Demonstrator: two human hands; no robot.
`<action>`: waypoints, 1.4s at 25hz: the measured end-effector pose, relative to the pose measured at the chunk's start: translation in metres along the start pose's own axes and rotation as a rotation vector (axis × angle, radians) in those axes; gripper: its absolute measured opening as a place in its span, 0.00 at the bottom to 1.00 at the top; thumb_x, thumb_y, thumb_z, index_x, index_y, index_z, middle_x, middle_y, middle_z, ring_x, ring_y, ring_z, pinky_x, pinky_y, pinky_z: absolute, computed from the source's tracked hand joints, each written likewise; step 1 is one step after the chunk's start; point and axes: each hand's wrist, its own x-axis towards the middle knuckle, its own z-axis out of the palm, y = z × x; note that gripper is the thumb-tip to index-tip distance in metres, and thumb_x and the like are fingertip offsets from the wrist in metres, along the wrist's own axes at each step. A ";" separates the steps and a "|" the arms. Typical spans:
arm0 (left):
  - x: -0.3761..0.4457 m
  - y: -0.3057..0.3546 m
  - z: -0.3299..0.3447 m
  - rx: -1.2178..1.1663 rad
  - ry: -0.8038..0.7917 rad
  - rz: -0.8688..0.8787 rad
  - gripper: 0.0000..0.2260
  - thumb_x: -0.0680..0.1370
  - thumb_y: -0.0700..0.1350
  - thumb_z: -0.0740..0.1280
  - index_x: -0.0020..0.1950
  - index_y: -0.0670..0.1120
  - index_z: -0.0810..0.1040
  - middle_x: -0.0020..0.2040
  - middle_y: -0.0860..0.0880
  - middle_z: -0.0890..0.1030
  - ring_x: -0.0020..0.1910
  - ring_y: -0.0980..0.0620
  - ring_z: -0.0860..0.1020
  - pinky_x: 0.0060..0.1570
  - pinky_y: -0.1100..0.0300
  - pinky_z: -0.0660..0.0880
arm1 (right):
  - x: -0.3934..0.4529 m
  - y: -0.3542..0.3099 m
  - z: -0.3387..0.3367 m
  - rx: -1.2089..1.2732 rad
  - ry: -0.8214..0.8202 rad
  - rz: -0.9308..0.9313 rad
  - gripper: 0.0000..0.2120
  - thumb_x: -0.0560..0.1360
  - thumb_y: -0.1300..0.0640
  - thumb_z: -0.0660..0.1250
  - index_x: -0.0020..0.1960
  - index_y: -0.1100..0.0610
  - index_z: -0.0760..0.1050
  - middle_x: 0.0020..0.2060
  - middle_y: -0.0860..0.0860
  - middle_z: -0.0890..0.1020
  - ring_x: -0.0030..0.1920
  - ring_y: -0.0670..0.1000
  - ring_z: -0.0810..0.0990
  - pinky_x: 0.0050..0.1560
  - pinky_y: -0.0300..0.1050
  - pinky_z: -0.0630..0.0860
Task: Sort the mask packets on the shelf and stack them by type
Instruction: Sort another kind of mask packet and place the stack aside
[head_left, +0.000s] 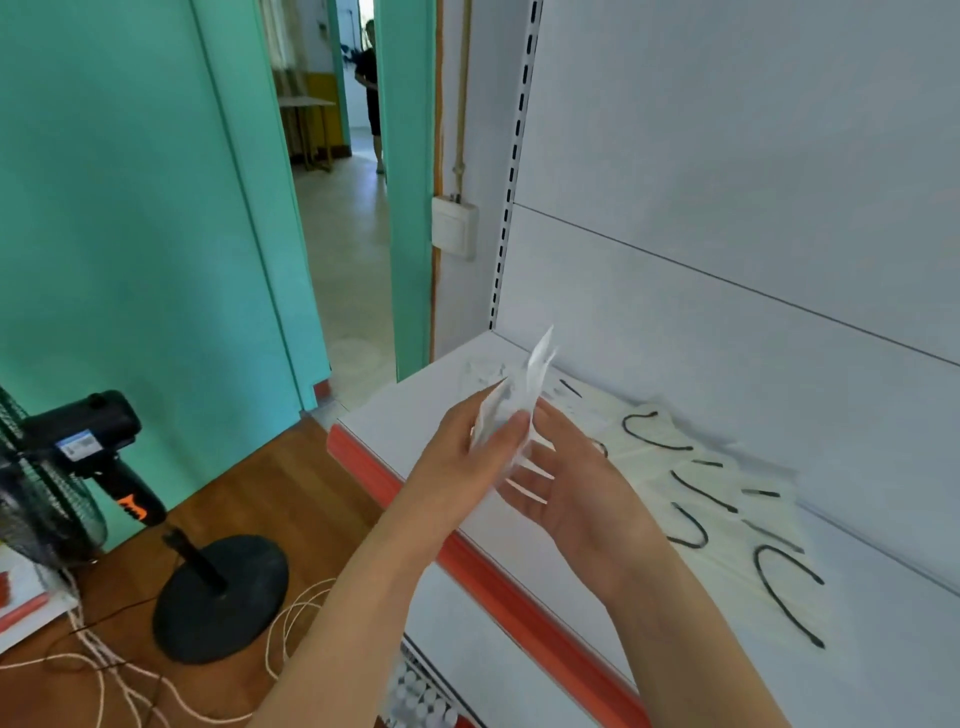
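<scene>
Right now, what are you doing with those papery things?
A person is sorting mask packets. Both hands, left hand and right hand, hold a few white packets upright above the white shelf. More packets with black ear loops lie spread on the shelf to the right, not yet stacked.

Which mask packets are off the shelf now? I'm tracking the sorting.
Only the white packets gripped between both hands; those with black ear loops lie on the shelf.
</scene>
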 end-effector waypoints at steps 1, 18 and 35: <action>0.000 0.002 -0.001 -0.119 -0.055 -0.066 0.08 0.81 0.62 0.54 0.46 0.66 0.71 0.32 0.72 0.78 0.38 0.73 0.77 0.44 0.78 0.71 | -0.001 0.000 0.003 0.022 0.018 -0.001 0.17 0.78 0.41 0.65 0.64 0.44 0.78 0.59 0.51 0.84 0.58 0.55 0.84 0.62 0.55 0.78; 0.021 -0.023 -0.027 -0.489 0.036 -0.209 0.30 0.70 0.37 0.78 0.70 0.46 0.72 0.58 0.48 0.84 0.54 0.47 0.85 0.59 0.50 0.80 | -0.015 -0.013 -0.011 -0.321 0.492 -0.329 0.04 0.76 0.51 0.71 0.50 0.48 0.81 0.39 0.45 0.86 0.39 0.45 0.85 0.39 0.44 0.80; 0.026 -0.044 -0.066 -0.408 0.438 -0.057 0.12 0.81 0.47 0.68 0.61 0.58 0.72 0.60 0.54 0.80 0.59 0.49 0.79 0.57 0.43 0.79 | 0.050 -0.023 -0.002 -1.081 0.556 -0.315 0.27 0.78 0.41 0.63 0.72 0.54 0.68 0.62 0.51 0.79 0.62 0.54 0.78 0.59 0.51 0.75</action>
